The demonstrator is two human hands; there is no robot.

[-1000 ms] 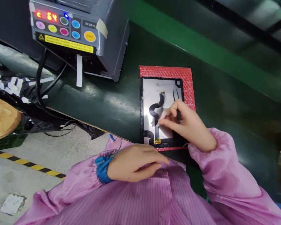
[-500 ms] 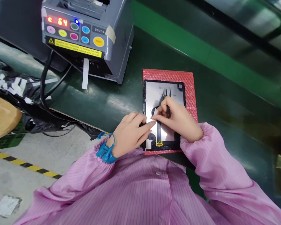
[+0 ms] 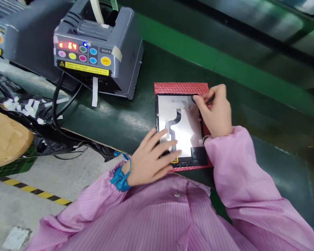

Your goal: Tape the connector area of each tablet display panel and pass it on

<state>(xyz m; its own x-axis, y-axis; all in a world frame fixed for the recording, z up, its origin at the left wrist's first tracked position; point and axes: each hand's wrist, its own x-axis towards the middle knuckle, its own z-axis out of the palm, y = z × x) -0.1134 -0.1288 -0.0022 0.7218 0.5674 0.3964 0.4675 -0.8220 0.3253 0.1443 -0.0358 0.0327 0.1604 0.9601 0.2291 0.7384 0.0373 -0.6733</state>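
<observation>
A tablet display panel [image 3: 184, 132] with a silvery back and black edges lies on a red bubble-wrap sheet [image 3: 178, 87]. A black flex cable [image 3: 176, 119] curves down its back to a yellow-edged connector [image 3: 175, 160]. My left hand [image 3: 153, 158] rests with fingers spread over the panel's lower left, covering part of the cable. At the panel's upper right corner, my right hand [image 3: 216, 113] is closed with thumb and fingertip touching the corner. Black tweezers [image 3: 210, 99] are tucked in that hand, mostly hidden by the fingers.
A grey tape dispenser [image 3: 94, 52] stands at the upper left, a white tape strip [image 3: 95, 92] hanging from its outlet. Another grey machine [image 3: 28, 38] is beside it. Black cables [image 3: 58, 101] drop over the table edge near scattered tape pieces [image 3: 26, 106].
My right hand has moved up and right to the panel's corner, and the white tape piece at its fingertips no longer shows there. My left hand has spread its fingers over the panel.
</observation>
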